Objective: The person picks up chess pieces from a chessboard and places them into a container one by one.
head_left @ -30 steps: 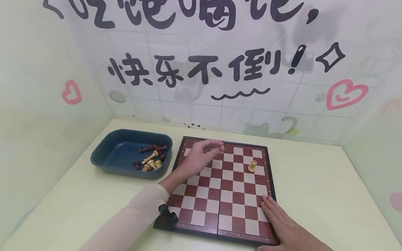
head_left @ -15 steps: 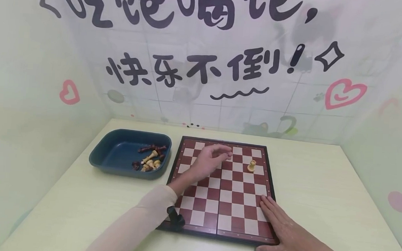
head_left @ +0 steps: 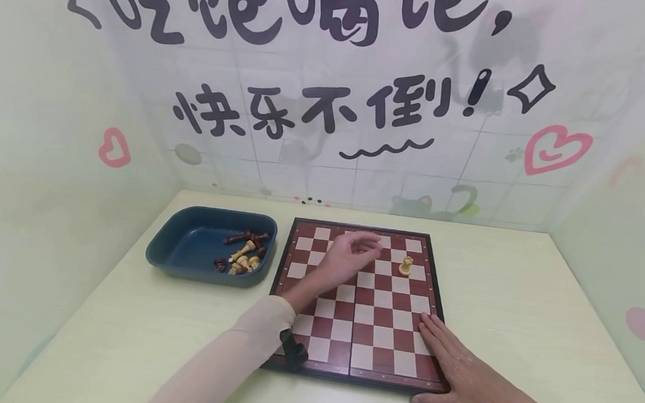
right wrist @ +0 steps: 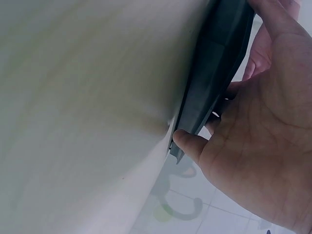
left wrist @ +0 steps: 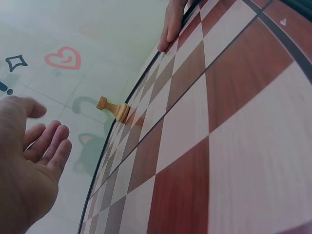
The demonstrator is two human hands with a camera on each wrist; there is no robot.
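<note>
My left hand hovers above the far middle of the red-and-white chessboard. Its fingers bend loosely, and the left wrist view shows nothing between thumb and fingertips. A little to its right a pale rook stands upright on the board, apart from the hand. At the board's near right corner rests my right hand, with straight fingers on the right edge. In the right wrist view its thumb touches the dark side of the board.
A blue bin stands left of the board, with several dark and pale chess pieces lying in it. Behind the pale table rises a wall hanging with black writing. A black wrist strap sits over the near left of the board.
My left hand has moved to the right over the board, closer to the rook. My right hand and the rook have stayed in place.
</note>
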